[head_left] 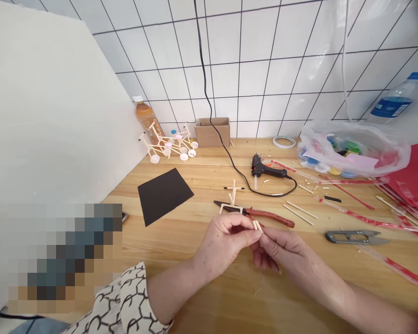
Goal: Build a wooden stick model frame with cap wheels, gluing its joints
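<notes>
Two short pale wooden sticks [257,226] lie side by side between my fingertips. My left hand [225,236] pinches them between thumb and forefinger from the left. From the right, my right hand [287,250] grips their lower ends, its other fingers curled below. Just beyond my hands are red-handled pliers [271,216] with dark jaws, lying on the wooden table [209,287]. A small frame of glued sticks [233,195] with black-tipped crosspiece stands at the pliers' jaws. My fingers hide part of the held sticks.
Behind lie a black glue gun [270,170] with its cord, a cardboard box [213,132], stick models with round wheels [170,146] and a tea bottle [146,113]. Black card [165,195] is left; snips [355,237], loose sticks [301,212] and a bag of caps [351,148] are right.
</notes>
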The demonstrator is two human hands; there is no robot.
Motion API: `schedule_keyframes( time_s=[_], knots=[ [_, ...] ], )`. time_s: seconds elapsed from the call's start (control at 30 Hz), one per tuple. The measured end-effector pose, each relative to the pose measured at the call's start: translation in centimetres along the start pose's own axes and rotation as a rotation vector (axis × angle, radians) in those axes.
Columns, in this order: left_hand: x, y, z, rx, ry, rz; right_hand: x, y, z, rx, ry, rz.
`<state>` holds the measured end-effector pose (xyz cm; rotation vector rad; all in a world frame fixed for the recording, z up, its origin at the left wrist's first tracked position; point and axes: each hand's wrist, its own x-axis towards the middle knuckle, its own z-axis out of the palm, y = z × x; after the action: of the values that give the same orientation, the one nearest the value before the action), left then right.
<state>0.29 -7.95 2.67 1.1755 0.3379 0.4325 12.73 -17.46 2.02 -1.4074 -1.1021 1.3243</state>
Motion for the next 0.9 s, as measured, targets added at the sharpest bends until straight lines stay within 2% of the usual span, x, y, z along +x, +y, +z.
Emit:
schedule_keyframes(
  time_s=[0.23, 0.37, 0.43, 0.57, 0.7, 0.77, 0.9],
  knots=[
    [-0.1, 0.2, -0.2, 0.045, -0.067, -0.014, -0.1, -0.6, 0.0, -0.030, -0.005, 0.043],
    [0.0, 0.3, -0.3, 0.072, -0.106, -0.013, 0.0, -0.8, -0.3, -0.087, -0.031, 0.014],
    [0.0, 0.4, -0.4, 0.118, -0.074, 0.006, 0.1, -0.9, -0.4, -0.154, -0.033, -0.006],
    [0.0, 0.6, -0.4, 0.360, 0.092, 0.035, -0.1, -0.9, -0.8, -0.327, -0.035, -0.010],
    [-0.1, 0.7, -0.4, 0.486, 0.115, 0.039, -0.1, -0.8, -1.2, -0.449, -0.035, 0.005],
    [-0.1, 0.8, -0.4, 0.486, 0.112, 0.037, 0.0, -0.9, -1.5, -0.410, -0.054, 0.027],
    [-0.2, 0.8, -0.5, 0.433, 0.138, -0.001, 0.4, -1.5, -2.9, -0.177, -0.143, 0.061]
  ],
)
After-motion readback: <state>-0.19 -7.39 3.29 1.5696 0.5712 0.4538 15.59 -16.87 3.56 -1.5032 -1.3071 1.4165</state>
